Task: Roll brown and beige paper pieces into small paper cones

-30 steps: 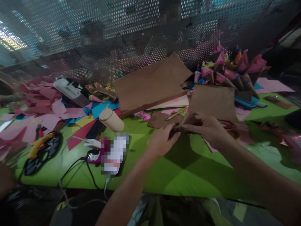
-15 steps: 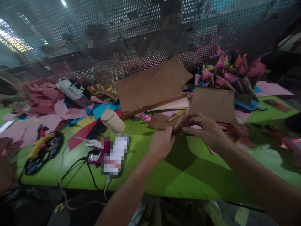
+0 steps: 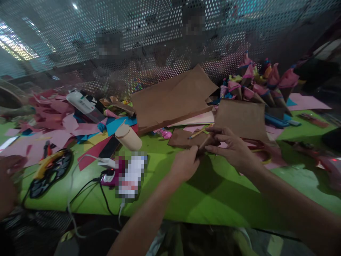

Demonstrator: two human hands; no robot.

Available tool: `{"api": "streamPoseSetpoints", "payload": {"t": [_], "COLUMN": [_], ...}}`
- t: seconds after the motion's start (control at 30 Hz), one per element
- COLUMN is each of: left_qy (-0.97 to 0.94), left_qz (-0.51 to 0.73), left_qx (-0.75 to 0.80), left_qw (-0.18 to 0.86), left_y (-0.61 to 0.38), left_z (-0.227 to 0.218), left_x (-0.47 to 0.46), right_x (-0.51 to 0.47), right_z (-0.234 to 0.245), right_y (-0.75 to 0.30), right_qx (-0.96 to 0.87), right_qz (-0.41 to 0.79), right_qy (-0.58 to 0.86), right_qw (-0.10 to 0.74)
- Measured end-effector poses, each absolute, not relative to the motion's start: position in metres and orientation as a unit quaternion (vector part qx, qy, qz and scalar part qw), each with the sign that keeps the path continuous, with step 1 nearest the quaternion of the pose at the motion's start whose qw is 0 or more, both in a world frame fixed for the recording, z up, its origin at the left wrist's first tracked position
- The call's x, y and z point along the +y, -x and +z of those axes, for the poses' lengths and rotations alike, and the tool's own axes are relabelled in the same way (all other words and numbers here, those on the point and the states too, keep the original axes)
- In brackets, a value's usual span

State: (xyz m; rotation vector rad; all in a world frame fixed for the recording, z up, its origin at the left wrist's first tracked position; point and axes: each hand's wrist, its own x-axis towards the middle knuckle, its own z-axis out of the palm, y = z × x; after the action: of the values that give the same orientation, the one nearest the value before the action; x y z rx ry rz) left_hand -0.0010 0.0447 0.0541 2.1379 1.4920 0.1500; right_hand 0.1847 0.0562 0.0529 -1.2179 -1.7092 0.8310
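Note:
My left hand (image 3: 185,164) is closed on the lower end of a small piece of brown paper (image 3: 204,143), which looks rolled or folded. The fingers and thumb of my right hand (image 3: 233,147) curve around its upper end. Both hands are just above the green tabletop (image 3: 213,199). Behind the paper lie a yellow pencil (image 3: 198,133) and a flat brown paper piece (image 3: 179,138). Partly hidden by my right forearm are scissors (image 3: 254,144) with red and yellow handles.
Large brown sheets (image 3: 173,99) lean at the back; pink-topped paper cones (image 3: 262,89) stand at back right. To the left are a beige cup-like roll (image 3: 129,138), a charging phone (image 3: 131,177), cables and pink scraps (image 3: 53,106). Another person's hand (image 3: 9,177) shows at the left edge.
My right fingers have opened a little and shifted along the brown paper, so more of it shows between my hands. My left hand has moved slightly down and right.

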Motion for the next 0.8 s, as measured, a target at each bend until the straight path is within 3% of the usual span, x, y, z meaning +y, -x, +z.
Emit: {"api": "streamPoseSetpoints", "payload": {"t": [0.3,0.8], "left_qy": [-0.718,-0.686], "left_qz": [0.245,0.242], "left_qx": [0.475,0.469], "left_qw": [0.445,0.5], "left_y": [0.005,0.006], "left_z": [0.035,0.038], "left_x": [0.053,0.051], "right_x": [0.056,0.056], "right_z": [0.054,0.058], "right_y": [-0.181,-0.182], "right_qx": [-0.71,-0.729], "right_qz": [0.303,0.313], "right_qy": [0.471,0.455], "right_qw": [0.426,0.404]}}
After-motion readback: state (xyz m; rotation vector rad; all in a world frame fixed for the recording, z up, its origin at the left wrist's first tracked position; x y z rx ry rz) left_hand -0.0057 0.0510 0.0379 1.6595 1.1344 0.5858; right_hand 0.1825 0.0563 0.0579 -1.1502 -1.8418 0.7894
